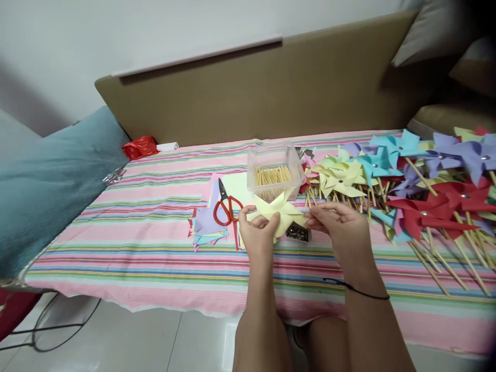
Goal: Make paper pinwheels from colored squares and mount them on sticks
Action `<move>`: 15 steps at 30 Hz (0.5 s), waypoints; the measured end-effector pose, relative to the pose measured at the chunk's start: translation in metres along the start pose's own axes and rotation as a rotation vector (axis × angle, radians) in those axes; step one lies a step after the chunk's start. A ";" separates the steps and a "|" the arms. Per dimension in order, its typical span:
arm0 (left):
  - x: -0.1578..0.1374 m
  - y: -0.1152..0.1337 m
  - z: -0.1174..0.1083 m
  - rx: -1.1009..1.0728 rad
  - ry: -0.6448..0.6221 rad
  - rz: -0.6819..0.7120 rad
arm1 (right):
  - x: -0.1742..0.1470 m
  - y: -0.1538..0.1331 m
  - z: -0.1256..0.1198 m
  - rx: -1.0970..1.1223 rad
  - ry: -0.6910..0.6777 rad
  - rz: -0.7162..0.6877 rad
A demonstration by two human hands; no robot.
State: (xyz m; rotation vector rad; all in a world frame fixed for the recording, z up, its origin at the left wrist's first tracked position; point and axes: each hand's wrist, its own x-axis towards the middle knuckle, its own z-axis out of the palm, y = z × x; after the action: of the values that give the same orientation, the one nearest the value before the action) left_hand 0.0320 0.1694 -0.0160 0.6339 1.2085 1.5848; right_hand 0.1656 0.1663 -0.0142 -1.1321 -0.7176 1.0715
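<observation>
- At the centre of my clock, twelve towards the brown backrest (251, 98): a pale yellow paper pinwheel (285, 211), thin and smooth, folded into a pointed star.
- Twelve o'clock: a translucent plastic tub (297, 176) of slim wooden sticks (271, 175).
- Nine: dark-bladed scissors (222, 192) with looped red handles; towards eight, flat coloured paper pieces (207, 222).
- Three: a heap of curled, many-coloured pinwheels on sticks (424, 213).
- Five: dark, glinting little pieces (297, 234), close by.
- Beneath: striped cloth (135, 248), lightly rumpled.
- My left hand (258, 232) grips the paper from about eight, thumb on its face.
- My right hand (337, 222), at three, is half curled, thumb and fingertips together by a blade tip; I can't tell whether they pinch anything.
- One blade points roughly to one, another to ten; I make out no clear long axis.
</observation>
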 end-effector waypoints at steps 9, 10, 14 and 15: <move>0.001 0.001 -0.001 0.010 -0.026 0.002 | 0.004 0.007 0.005 0.075 0.049 -0.078; 0.001 0.001 -0.001 0.010 -0.027 0.002 | 0.005 0.008 0.005 0.075 0.045 -0.073; 0.003 0.000 0.000 0.016 -0.013 0.008 | 0.005 0.007 0.004 0.029 0.030 -0.081; 0.003 -0.001 0.000 0.023 -0.004 0.016 | 0.004 0.006 0.004 0.013 0.013 -0.093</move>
State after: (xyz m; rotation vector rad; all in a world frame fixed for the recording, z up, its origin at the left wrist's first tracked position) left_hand 0.0316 0.1720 -0.0167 0.6629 1.2227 1.5842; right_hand 0.1613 0.1718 -0.0192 -1.0833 -0.7447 0.9887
